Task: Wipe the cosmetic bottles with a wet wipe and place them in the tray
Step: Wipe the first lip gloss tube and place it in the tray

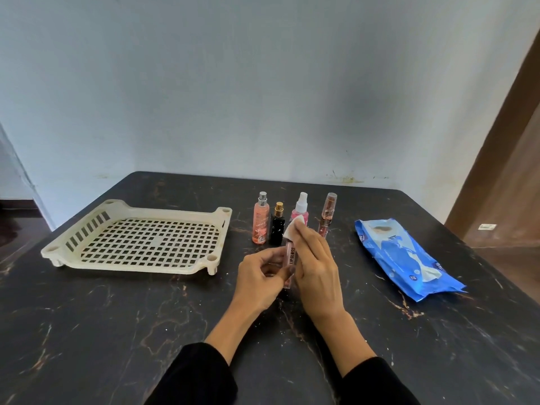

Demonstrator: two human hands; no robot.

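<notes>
Your left hand (257, 277) had a pinching grip on the slim clear-pink plastic lip gloss tube (291, 258), held upright just above the counter, while your right hand (314, 267) pressed a small folded white wet wipe (294, 230) against its top; best to have turned the tube with the left fingers, run the wipe its full length, then set it in the bare cream slotted plastic tray (140, 244) at left. The black marble-veined counter (117, 331) stood against a pale blue wall (263, 83), four more small bottles (292, 219) stood in a row behind your hands, blue wipe pack (406, 258) to the right.
</notes>
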